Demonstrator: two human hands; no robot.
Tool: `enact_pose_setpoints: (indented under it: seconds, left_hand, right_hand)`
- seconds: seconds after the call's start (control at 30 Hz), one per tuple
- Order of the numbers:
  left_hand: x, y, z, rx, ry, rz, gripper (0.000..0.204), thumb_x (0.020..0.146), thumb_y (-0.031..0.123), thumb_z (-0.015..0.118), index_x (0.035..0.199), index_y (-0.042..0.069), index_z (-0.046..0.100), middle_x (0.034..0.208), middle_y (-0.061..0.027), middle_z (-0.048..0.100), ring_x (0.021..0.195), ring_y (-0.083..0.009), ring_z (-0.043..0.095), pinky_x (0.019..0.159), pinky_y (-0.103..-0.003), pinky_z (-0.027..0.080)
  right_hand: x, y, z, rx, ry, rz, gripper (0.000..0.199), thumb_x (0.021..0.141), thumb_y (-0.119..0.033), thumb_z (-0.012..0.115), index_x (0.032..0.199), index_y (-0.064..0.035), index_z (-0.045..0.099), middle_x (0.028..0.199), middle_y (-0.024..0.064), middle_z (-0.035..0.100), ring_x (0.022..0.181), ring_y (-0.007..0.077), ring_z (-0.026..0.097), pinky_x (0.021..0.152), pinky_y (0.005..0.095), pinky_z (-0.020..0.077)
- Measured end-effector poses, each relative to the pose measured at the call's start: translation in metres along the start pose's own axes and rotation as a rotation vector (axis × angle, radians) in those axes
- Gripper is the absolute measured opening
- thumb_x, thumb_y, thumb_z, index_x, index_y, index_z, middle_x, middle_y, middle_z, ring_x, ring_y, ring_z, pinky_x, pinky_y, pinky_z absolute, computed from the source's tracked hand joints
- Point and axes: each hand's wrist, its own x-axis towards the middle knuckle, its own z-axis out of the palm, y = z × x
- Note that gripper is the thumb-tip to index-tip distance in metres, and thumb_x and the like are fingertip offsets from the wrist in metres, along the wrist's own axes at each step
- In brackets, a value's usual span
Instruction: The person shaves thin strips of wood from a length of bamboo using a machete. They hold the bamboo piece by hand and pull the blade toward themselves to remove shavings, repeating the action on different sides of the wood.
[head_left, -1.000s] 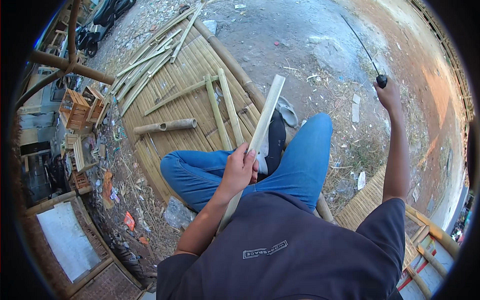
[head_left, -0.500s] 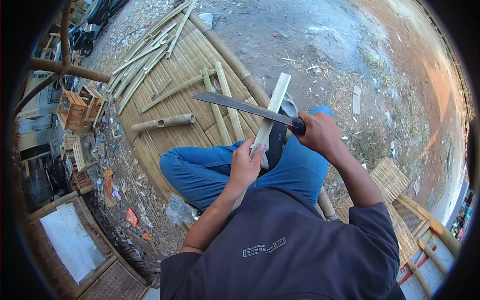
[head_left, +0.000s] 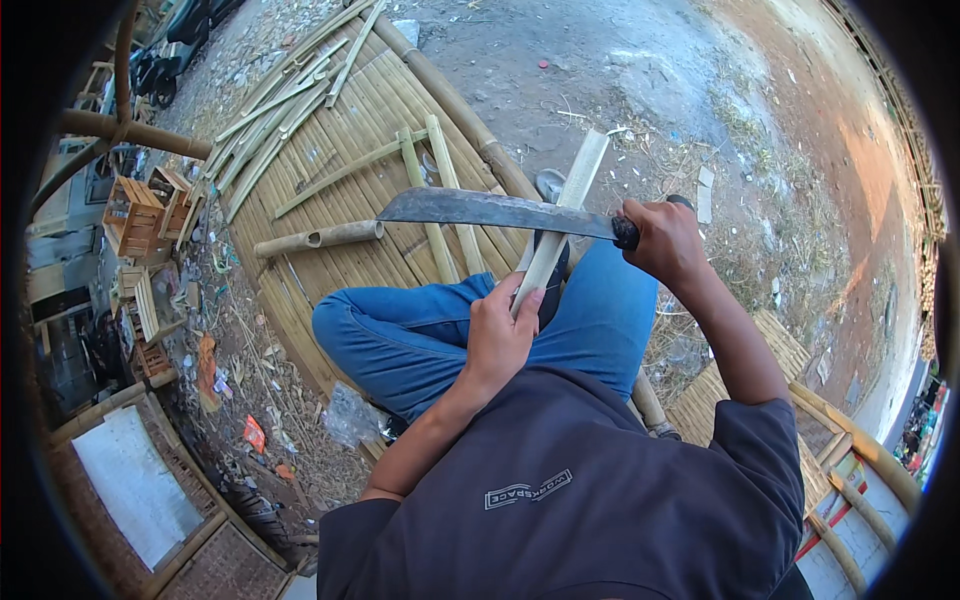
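Two grips: left hand (head_left: 500,325), fingers clamped on slat (head_left: 583,178) over platform's (head_left: 345,268) right edge; right hand (head_left: 668,240), fingers wrapped round handle of knife (head_left: 480,208), right of platform. Knife crosses slat. Tube (head_left: 345,233) on platform; strips (head_left: 281,103) toward platform's far end.

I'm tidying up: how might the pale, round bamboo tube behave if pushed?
The bamboo tube would probably roll, being cylindrical and lying across the yellowish bamboo slats. Its side opening suggests it's hollow, so likely light for its size.
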Motion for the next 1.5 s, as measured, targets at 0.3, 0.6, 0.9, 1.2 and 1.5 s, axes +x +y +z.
enact_pose_setpoints:
  seconds: [0.3, 0.6, 0.9, 1.2, 1.5]
  left_hand:
    - [0.000, 0.017, 0.005, -0.018, -0.024, 0.007, 0.025, 0.102, 0.022, 0.059, 0.097, -0.001, 0.064, 0.057, -0.0011, 0.056, 0.052, -0.0056, 0.052, 0.047, -0.026, 0.039]
    - [-0.001, 0.025, 0.003, -0.002, -0.010, 0.008, 0.024, 0.102, 0.021, 0.059, 0.102, -0.002, 0.065, 0.056, -0.0019, 0.056, 0.051, -0.0070, 0.053, 0.048, -0.028, 0.040]
    - [-0.003, 0.023, 0.000, 0.022, -0.017, 0.036, 0.025, 0.102, 0.022, 0.059, 0.107, -0.002, 0.065, 0.057, -0.0030, 0.057, 0.051, -0.0085, 0.055, 0.049, -0.028, 0.042]
    - [-0.013, 0.020, -0.002, 0.097, 0.024, 0.104, 0.022, 0.102, 0.019, 0.058, 0.107, -0.002, 0.064, 0.059, -0.0032, 0.057, 0.051, -0.0087, 0.054, 0.048, -0.028, 0.042]
    - [-0.017, -0.012, -0.062, 0.008, 0.228, -0.145, 0.017, 0.101, 0.014, 0.057, 0.100, -0.002, 0.062, 0.059, -0.0041, 0.058, 0.051, -0.0091, 0.056, 0.047, -0.029, 0.043]
  right_hand:
    - [-0.007, 0.007, -0.017, -0.047, 0.089, -0.023, 0.019, 0.085, -0.016, 0.069, 0.076, -0.0070, 0.055, 0.063, 0.0118, 0.058, 0.059, 0.0345, 0.061, 0.055, 0.0455, 0.0447]
    - [-0.004, 0.022, -0.025, -0.093, 0.139, -0.017, 0.015, 0.073, -0.011, 0.071, 0.079, -0.0087, 0.058, 0.066, 0.0102, 0.062, 0.061, 0.0324, 0.063, 0.056, 0.0443, 0.0474]
    - [0.006, 0.049, -0.034, -0.162, 0.210, 0.009, 0.016, 0.078, -0.013, 0.071, 0.077, -0.0084, 0.056, 0.064, 0.0108, 0.062, 0.059, 0.0331, 0.063, 0.056, 0.0444, 0.0474]
    - [0.027, 0.096, -0.039, -0.281, 0.173, 0.292, 0.013, 0.084, -0.020, 0.068, 0.082, -0.0081, 0.064, 0.071, 0.0155, 0.067, 0.069, 0.0371, 0.067, 0.065, 0.0487, 0.0521]
    - [-0.076, 0.372, -0.097, -0.325, 0.438, 1.100, 0.049, 0.084, -0.045, 0.066, 0.092, 0.0035, 0.072, 0.088, 0.0217, 0.072, 0.085, 0.0354, 0.070, 0.077, 0.0481, 0.0526]
